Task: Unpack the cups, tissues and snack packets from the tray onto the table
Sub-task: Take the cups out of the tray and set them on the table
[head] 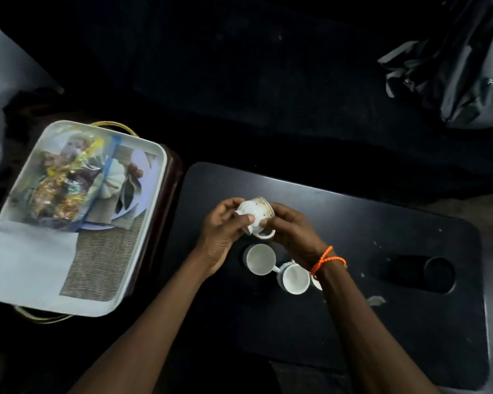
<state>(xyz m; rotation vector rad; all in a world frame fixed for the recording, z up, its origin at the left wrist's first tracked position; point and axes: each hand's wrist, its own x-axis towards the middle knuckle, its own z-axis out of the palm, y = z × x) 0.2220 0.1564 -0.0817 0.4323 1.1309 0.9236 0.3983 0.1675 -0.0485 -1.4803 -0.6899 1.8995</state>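
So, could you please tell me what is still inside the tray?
Inside the tray lie a clear bag of snack packets and white tissues over its printed base. Whatever lies beneath them is covered.

The tray (157, 177) sits left of the tabletop (382, 251). Snack packets (60, 189) lie at its far end, tissues (29, 257) at its near end. Two cups (261, 258) stand side by side on the tabletop, a tilted cup (255, 216) held above them between left hand (225, 226) and right hand (292, 228).

One head-worn wide view looks steeply down, close over the black table (382, 251) and tray (143, 251).
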